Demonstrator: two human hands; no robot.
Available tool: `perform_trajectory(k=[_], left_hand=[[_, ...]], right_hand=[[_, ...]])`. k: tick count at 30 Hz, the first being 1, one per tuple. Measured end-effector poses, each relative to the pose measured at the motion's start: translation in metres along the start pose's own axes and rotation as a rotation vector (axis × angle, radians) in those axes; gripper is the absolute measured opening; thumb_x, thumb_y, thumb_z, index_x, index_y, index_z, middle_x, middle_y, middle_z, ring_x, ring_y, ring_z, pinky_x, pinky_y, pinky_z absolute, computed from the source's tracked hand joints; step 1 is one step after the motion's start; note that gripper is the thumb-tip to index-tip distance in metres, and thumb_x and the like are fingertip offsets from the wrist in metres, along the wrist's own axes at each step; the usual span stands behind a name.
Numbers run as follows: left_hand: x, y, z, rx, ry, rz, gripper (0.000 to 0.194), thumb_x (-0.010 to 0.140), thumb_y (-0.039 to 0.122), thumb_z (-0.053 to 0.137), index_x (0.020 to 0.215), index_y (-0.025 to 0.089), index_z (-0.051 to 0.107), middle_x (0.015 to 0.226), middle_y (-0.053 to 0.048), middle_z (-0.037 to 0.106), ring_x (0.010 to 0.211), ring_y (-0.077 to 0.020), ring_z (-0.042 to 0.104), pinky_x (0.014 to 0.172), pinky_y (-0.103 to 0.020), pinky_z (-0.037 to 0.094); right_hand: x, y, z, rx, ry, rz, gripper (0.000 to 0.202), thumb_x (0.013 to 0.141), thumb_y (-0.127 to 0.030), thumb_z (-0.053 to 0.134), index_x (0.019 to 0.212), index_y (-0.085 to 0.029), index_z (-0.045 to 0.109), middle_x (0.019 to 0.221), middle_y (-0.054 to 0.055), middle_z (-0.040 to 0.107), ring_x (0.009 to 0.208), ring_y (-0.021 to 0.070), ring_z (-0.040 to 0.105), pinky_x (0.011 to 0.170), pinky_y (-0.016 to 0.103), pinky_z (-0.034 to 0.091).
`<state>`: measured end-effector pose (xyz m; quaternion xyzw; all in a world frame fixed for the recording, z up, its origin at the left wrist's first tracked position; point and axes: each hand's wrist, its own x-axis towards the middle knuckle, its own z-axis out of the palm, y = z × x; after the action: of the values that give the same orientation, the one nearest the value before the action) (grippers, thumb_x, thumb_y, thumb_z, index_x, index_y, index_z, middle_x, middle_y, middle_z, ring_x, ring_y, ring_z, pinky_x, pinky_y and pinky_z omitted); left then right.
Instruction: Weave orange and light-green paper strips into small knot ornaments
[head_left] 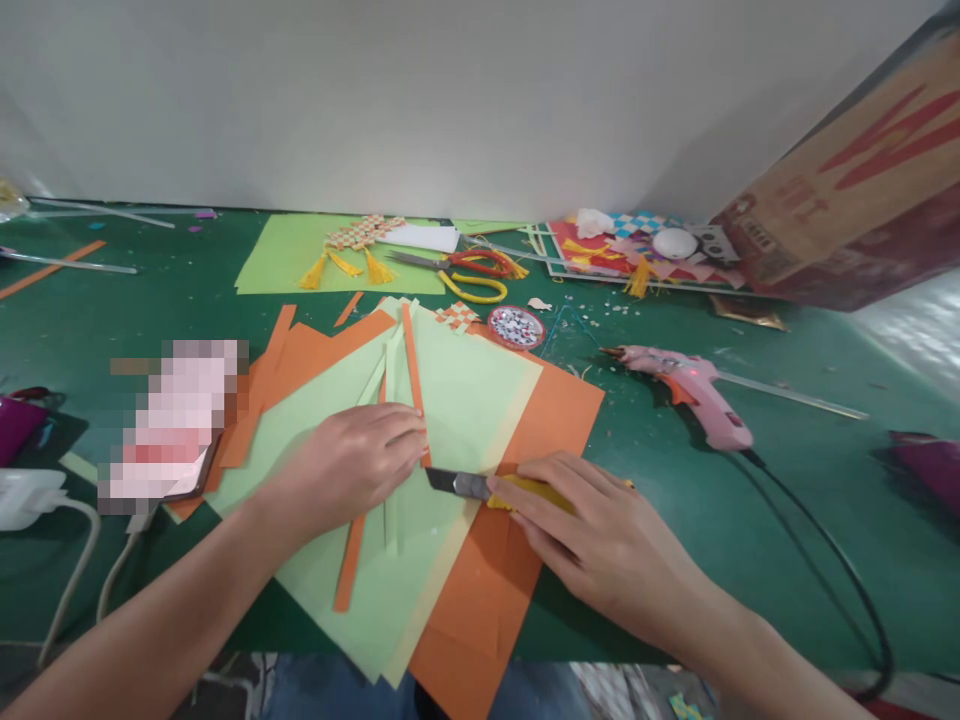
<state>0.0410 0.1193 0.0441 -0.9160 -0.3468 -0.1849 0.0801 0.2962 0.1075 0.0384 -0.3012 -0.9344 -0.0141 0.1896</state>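
Observation:
My right hand (585, 520) is wrapped round a yellow box cutter (471, 487) whose dark blade points left. The blade tip lies at the lower end of an orange paper strip (412, 360). Fingers bent and together, my left hand (360, 455) grips that strip near its lower end. Beneath both hands are light green paper sheets (465, 400), with orange sheets (559, 400) under them. Another orange strip (351, 565) and a pale green strip (391, 530) pass under my left hand, which hides their middles.
A pink glue gun (694, 385) with a black cord lies at the right. Scissors (457, 270), a woven paper piece with yellow tassels (367, 235) and a round container of small beads or eyes (516, 327) sit behind. A blurred phone (176, 420) is at left; a paper bag (847, 180) stands right.

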Motion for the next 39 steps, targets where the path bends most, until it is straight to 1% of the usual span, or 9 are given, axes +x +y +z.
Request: perform_trajectory(k=[5, 14, 21, 26, 32, 35, 39], left_hand=[[0.000, 0.000, 0.001, -0.005, -0.003, -0.005, 0.022, 0.092, 0.014, 0.043, 0.090, 0.013, 0.065, 0.097, -0.009, 0.072, 0.092, -0.0206, 0.068, 0.078, -0.033, 0.058], [0.000, 0.000, 0.000, 0.002, 0.010, -0.010, 0.022, 0.092, 0.012, 0.043, 0.089, 0.013, 0.065, 0.096, -0.008, 0.072, 0.091, -0.0205, 0.068, 0.077, -0.033, 0.058], [0.000, 0.001, -0.001, 0.016, -0.026, -0.014, 0.022, 0.092, 0.015, 0.043, 0.087, 0.013, 0.064, 0.098, -0.009, 0.071, 0.095, -0.0209, 0.067, 0.080, -0.033, 0.057], [-0.002, 0.000, 0.000, 0.048, -0.003, 0.004, 0.023, 0.092, 0.014, 0.043, 0.085, 0.014, 0.065, 0.098, -0.009, 0.071, 0.095, -0.0215, 0.068, 0.079, -0.034, 0.058], [-0.002, 0.000, 0.000, 0.086, -0.012, 0.032, 0.023, 0.092, 0.013, 0.043, 0.084, 0.014, 0.065, 0.098, -0.009, 0.072, 0.096, -0.0200, 0.068, 0.080, -0.032, 0.058], [-0.002, 0.000, 0.001, 0.093, -0.008, 0.033, 0.025, 0.092, 0.013, 0.042, 0.083, 0.014, 0.064, 0.098, -0.008, 0.072, 0.096, -0.0193, 0.068, 0.080, -0.032, 0.058], [-0.003, 0.001, 0.001, 0.084, -0.022, 0.022, 0.027, 0.093, 0.013, 0.039, 0.082, 0.014, 0.064, 0.100, -0.008, 0.071, 0.098, -0.0196, 0.067, 0.081, -0.033, 0.058]], right_hand=[[0.001, -0.002, -0.002, 0.017, -0.002, -0.005, 0.030, 0.090, -0.014, 0.042, 0.106, -0.015, 0.067, 0.084, 0.010, 0.065, 0.074, 0.0189, 0.060, 0.061, 0.031, 0.050], [0.003, -0.005, -0.002, -0.018, -0.020, 0.033, 0.031, 0.090, -0.015, 0.040, 0.108, -0.016, 0.066, 0.085, 0.009, 0.066, 0.073, 0.0183, 0.061, 0.062, 0.030, 0.050], [0.002, -0.017, -0.008, -0.046, -0.059, -0.001, 0.030, 0.088, -0.014, 0.043, 0.110, -0.012, 0.064, 0.080, 0.007, 0.063, 0.068, 0.0160, 0.060, 0.056, 0.026, 0.046], [0.001, -0.027, -0.010, -0.113, -0.107, -0.036, 0.034, 0.085, -0.011, 0.045, 0.115, -0.010, 0.061, 0.077, 0.006, 0.063, 0.064, 0.0147, 0.059, 0.049, 0.026, 0.044], [0.004, -0.032, -0.008, -0.145, -0.156, -0.025, 0.032, 0.085, -0.014, 0.049, 0.114, -0.012, 0.061, 0.082, 0.007, 0.065, 0.064, 0.0138, 0.060, 0.048, 0.025, 0.043], [0.004, -0.032, -0.007, -0.128, -0.159, -0.008, 0.031, 0.086, -0.015, 0.048, 0.114, -0.012, 0.061, 0.082, 0.007, 0.065, 0.064, 0.0138, 0.061, 0.048, 0.026, 0.044], [0.001, -0.032, -0.007, -0.132, -0.170, -0.016, 0.028, 0.086, -0.014, 0.047, 0.109, -0.014, 0.063, 0.085, 0.008, 0.066, 0.065, 0.0139, 0.060, 0.049, 0.026, 0.044]])
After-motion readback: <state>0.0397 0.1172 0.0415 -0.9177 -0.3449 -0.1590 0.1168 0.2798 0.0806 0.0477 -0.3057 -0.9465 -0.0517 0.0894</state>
